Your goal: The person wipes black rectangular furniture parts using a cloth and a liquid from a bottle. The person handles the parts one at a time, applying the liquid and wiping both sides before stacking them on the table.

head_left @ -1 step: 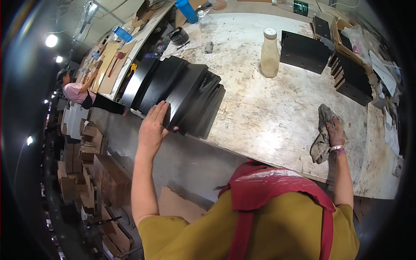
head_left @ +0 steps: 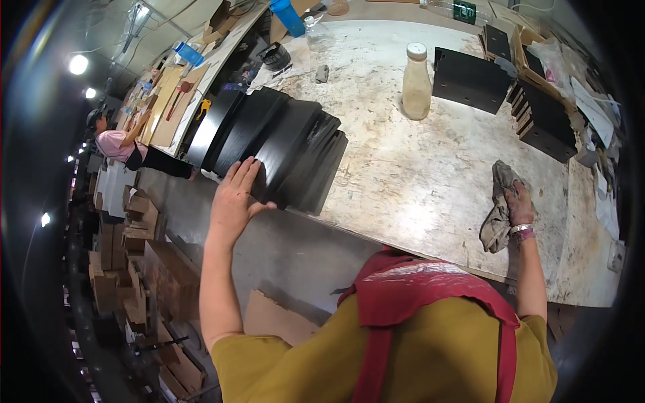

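Note:
A leaning stack of black boards (head_left: 269,138) stands at the left front of the worktable, overhanging its edge. My left hand (head_left: 235,191) lies against the near side of the stack, fingers stretched out and thumb apart. On the right, my right hand (head_left: 519,203) presses a crumpled grey rag (head_left: 497,215) onto the tabletop, its fingers curled over the cloth. A bottle of cloudy yellowish liquid with a white cap (head_left: 416,84) stands upright between the stack and a black board with holes (head_left: 470,79).
The stained white worktable (head_left: 383,174) carries more black boards (head_left: 544,127) and an open cardboard box (head_left: 531,57) at the right. A black cup (head_left: 274,57) and a blue bottle (head_left: 287,17) stand at the back left. Cardboard boxes (head_left: 171,275) fill the floor left; another person (head_left: 121,144) works beyond.
My left thumb has spread slightly farther from the fingers beside the boards. My right hand and the rag have hardly moved.

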`<control>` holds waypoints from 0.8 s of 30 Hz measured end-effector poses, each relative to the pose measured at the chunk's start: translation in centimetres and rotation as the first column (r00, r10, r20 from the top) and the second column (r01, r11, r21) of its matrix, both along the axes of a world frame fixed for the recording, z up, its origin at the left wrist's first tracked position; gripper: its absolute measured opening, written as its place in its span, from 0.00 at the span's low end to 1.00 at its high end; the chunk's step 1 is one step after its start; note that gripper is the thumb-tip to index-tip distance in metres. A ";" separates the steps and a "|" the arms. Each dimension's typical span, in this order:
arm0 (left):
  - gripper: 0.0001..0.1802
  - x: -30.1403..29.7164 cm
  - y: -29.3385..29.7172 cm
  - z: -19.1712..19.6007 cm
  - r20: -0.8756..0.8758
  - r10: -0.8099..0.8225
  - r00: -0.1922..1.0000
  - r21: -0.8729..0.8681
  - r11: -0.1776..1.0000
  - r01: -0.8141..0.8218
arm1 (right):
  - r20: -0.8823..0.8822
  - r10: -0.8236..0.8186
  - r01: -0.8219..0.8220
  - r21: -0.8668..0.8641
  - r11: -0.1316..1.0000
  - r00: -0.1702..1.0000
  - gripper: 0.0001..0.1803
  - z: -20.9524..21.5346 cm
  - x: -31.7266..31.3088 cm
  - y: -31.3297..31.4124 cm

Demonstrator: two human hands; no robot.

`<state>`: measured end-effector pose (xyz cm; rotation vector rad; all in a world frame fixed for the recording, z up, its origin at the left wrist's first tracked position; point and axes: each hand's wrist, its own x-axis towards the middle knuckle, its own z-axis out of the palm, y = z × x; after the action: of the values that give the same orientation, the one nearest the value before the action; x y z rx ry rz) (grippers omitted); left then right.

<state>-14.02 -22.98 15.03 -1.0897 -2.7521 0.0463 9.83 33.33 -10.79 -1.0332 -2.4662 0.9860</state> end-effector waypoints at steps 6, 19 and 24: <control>0.45 1.4 3.8 1.5 0.026 -0.016 1.000 -0.043 0.999 0.018 | -0.048 -0.048 0.049 0.019 0.999 0.998 0.26 -1.1 0.6 -0.6; 0.37 -0.6 30.7 -8.6 0.570 -0.580 0.582 0.771 0.622 -0.134 | 0.063 -0.046 0.039 0.115 0.993 0.997 0.20 7.5 3.3 -3.4; 0.47 -8.1 45.1 -15.4 -0.041 -0.475 0.879 0.328 0.824 0.461 | -0.004 -0.080 0.074 0.424 0.903 0.997 0.19 0.5 5.6 -5.9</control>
<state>-22.12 22.14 -0.40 -1.6321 -2.3181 -0.4913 15.45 27.39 -10.24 -0.9763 -2.4691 0.3858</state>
